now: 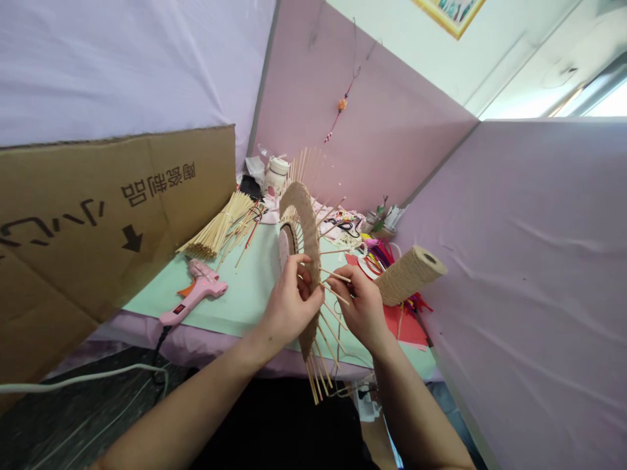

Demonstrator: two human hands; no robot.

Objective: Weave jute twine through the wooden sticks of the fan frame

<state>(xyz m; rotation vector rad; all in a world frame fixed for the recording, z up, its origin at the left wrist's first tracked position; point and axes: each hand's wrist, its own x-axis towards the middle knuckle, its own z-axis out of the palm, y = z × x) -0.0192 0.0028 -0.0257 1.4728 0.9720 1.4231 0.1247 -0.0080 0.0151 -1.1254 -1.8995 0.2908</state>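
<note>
I hold a round woven piece (302, 215) upright on its edge, made of tan twine wound around radiating bamboo sticks, with a pale disc at its centre. My left hand (289, 303) grips its lower left rim, fingers curled around the weave. My right hand (360, 303) pinches the twine and a stick on the right side of the piece. A spool of tan twine (410, 274) lies just right of my right hand.
A pink glue gun (196, 290) lies on the mint table mat (245, 297), its cord running off the front edge. A bundle of bamboo sticks (218, 228) rests behind it. A cardboard sheet (98, 215) leans at left. Scissors, red paper and craft clutter fill the back right.
</note>
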